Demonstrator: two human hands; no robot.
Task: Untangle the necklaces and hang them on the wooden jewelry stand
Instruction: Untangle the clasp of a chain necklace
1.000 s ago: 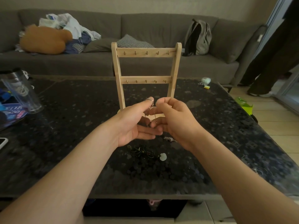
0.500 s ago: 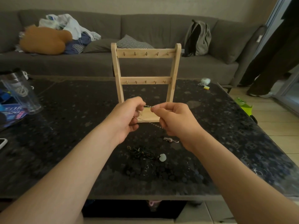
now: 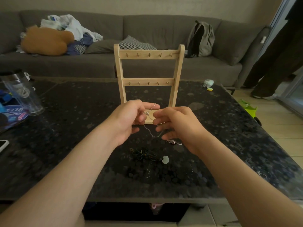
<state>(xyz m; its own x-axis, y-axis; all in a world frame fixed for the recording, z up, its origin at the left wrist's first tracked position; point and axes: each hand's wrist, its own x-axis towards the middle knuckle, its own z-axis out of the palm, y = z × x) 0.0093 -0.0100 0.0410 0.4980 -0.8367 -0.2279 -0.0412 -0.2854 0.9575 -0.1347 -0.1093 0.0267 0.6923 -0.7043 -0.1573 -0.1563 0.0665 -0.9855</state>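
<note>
Both hands up before the pale wooden jewelry stand [image 3: 148, 82]: left hand [image 3: 129, 118] and right hand [image 3: 177, 123] each pinch the thin silver chain necklace [image 3: 150, 131], grips clamped, above the dark speckled table [image 3: 65, 128].

A low table [image 3: 82, 112] with a dark speckled top carries everything. The wooden jewelry stand [image 3: 148, 79] is upright near the middle, its base towards the near side. In front of it, on the top, lie a small silver piece of chain [image 3: 174, 142], a tangle of dark cord [image 3: 144, 156] and, touching this tangle, a pale round pendant [image 3: 165, 160]. At the left edge are a clear tumbler [image 3: 23, 94], a blue printed packet [image 3: 11, 115] and the corner of a white phone [image 3: 3, 145]. At the far right corner lie a pale green round object [image 3: 209, 82] and a small yellow block [image 3: 209, 89].
</note>
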